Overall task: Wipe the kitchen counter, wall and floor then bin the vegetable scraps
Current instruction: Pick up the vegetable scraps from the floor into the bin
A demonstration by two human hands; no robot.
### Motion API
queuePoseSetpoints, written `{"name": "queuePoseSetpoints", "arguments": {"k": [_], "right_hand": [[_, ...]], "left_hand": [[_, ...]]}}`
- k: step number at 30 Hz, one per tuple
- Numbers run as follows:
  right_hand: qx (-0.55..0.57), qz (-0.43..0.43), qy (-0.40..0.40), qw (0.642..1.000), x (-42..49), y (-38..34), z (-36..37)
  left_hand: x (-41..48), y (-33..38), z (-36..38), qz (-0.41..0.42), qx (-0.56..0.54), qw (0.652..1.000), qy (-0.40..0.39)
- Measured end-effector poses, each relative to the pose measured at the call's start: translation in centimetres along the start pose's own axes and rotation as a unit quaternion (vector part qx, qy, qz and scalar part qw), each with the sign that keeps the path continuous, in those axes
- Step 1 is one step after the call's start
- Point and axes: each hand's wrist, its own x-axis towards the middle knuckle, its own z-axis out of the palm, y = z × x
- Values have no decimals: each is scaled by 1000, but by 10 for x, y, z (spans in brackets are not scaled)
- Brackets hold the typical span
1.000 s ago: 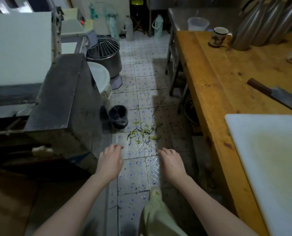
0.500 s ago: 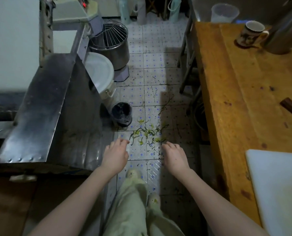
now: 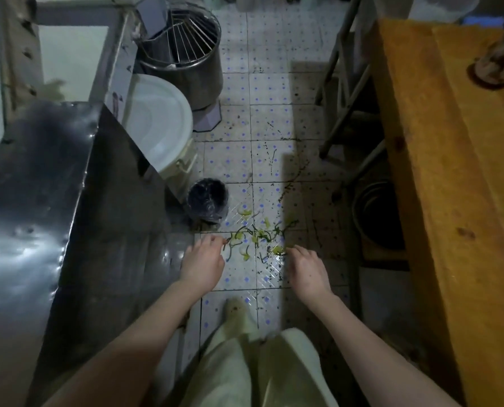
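Note:
Green and yellow vegetable scraps [image 3: 256, 236] lie scattered on the tiled floor [image 3: 274, 92], just in front of a small black lined bin [image 3: 206, 201]. My left hand [image 3: 202, 261] reaches down at the left edge of the pile, and its curled fingertips pinch a strand. My right hand [image 3: 306, 267] reaches down at the pile's right edge, with its fingertips touching the scraps. Neither hand holds a cloth.
A dark steel cabinet [image 3: 39, 201] stands on the left, with a white lidded bucket [image 3: 156, 124] and a steel mixer bowl [image 3: 183, 51] behind it. A wooden table [image 3: 450, 171] with a mug [image 3: 497, 60] runs along the right; a basin [image 3: 377, 215] sits under it. My pale trousers [image 3: 245, 362] fill the bottom.
I have bent lower and nearer the floor. Both hands have moved forward and down from above the tiles to the edges of the scrap pile.

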Motion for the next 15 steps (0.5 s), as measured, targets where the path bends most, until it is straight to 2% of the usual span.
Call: {"name": "queuePoseSetpoints", "arguments": {"k": [7,15], "right_hand": [[22,-6,-2,1000,102,13,73],[12,-41,-13,999,225,51,232]], "left_hand": [[80,-35,78,9,5,1000,-5],[188,-98,238,1,51,998,-42]]}}
